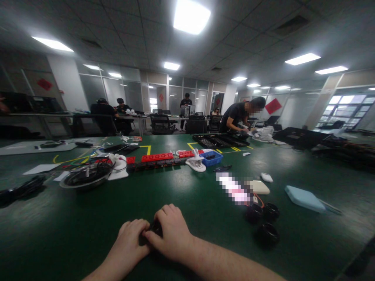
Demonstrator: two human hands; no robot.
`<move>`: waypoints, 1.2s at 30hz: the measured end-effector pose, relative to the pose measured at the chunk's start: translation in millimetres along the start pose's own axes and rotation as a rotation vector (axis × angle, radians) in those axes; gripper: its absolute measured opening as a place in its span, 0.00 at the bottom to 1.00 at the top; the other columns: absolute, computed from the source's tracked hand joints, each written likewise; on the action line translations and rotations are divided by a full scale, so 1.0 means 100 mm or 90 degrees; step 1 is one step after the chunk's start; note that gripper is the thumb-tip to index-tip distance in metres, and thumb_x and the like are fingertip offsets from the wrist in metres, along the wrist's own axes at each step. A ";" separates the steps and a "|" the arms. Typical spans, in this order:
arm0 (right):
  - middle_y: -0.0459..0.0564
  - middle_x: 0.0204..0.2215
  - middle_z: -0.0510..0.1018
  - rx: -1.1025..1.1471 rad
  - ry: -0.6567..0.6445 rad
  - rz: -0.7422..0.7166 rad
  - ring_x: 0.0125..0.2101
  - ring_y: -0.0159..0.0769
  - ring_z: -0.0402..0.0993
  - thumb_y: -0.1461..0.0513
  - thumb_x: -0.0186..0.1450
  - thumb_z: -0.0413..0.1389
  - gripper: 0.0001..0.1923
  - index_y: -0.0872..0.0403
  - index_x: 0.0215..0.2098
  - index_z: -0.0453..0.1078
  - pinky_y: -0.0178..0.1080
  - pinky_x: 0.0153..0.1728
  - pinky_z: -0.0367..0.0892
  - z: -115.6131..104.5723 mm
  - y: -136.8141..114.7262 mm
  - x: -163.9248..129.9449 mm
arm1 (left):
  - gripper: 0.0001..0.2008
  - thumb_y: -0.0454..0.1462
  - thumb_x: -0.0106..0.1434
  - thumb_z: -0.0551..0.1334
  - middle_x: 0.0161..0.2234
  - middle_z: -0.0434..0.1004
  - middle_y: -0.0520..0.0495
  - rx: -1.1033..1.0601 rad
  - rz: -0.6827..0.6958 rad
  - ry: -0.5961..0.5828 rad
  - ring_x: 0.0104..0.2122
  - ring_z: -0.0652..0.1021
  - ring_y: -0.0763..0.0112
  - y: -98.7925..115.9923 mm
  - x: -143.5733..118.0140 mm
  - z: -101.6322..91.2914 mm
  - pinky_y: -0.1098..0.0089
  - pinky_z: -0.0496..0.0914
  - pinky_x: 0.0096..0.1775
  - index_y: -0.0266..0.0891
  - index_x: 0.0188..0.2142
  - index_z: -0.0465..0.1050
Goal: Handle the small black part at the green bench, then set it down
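Both hands meet low in the middle of the view, resting on the green counter (187,253). The left hand (130,242) and the right hand (171,232) are curled shut round one small dark part (155,227), pinched between the fingertips where the two hands touch. Only a sliver of the part shows in the gap; it looks black and hard, and its long axis cannot be told. It lies directly between the hands, neither one nearer, with the right hand folded a little over the top of it.

Just right of the right hand and slightly farther out sit three black caps (263,220), round, matte and squat, close together. Beyond them lie a cream oval pad (260,187) and a small white piece (266,177); farther right is a pale blue case (304,198), flat with rounded corners.

Ahead and left of the left hand stands a shallow metal bowl (85,176), shiny, with dark cables in it. Straight ahead runs a line of red strips (156,157), then a white clamp (196,163) and a blue basket (211,158). Well beyond, a person in black (237,115) bends over black trays (219,140).
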State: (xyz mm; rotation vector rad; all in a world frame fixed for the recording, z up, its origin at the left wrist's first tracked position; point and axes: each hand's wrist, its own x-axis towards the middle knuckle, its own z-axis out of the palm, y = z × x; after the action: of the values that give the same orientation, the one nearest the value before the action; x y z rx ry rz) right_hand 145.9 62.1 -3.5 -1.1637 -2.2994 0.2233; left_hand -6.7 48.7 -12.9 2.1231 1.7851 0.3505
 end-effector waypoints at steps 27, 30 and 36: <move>0.49 0.37 0.67 0.033 -0.018 -0.155 0.39 0.39 0.58 0.53 0.55 0.56 0.15 0.53 0.36 0.66 0.40 0.41 0.56 -0.08 -0.06 -0.05 | 0.07 0.33 0.48 0.54 0.34 0.72 0.49 -0.023 0.014 -0.014 0.37 0.71 0.64 0.01 -0.04 -0.03 0.64 0.61 0.41 0.41 0.28 0.67; 0.49 0.37 0.66 0.032 -0.024 -0.161 0.40 0.38 0.58 0.53 0.56 0.56 0.14 0.52 0.36 0.66 0.40 0.41 0.56 -0.07 -0.05 -0.06 | 0.07 0.32 0.48 0.52 0.33 0.72 0.49 -0.008 0.032 0.002 0.36 0.71 0.65 -0.02 -0.02 0.01 0.64 0.61 0.41 0.40 0.27 0.67; 0.48 0.36 0.66 0.027 -0.006 -0.174 0.38 0.38 0.58 0.55 0.56 0.56 0.12 0.53 0.34 0.66 0.40 0.41 0.56 -0.02 -0.03 -0.06 | 0.06 0.32 0.48 0.52 0.32 0.71 0.51 -0.013 0.030 0.006 0.35 0.71 0.66 0.00 -0.02 0.00 0.66 0.60 0.40 0.41 0.26 0.66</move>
State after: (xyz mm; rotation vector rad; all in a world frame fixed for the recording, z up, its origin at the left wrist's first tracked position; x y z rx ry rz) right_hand 148.0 55.4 -2.8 -0.8173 -2.4173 0.1746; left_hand -6.8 46.6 -12.7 2.1564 1.7318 0.3896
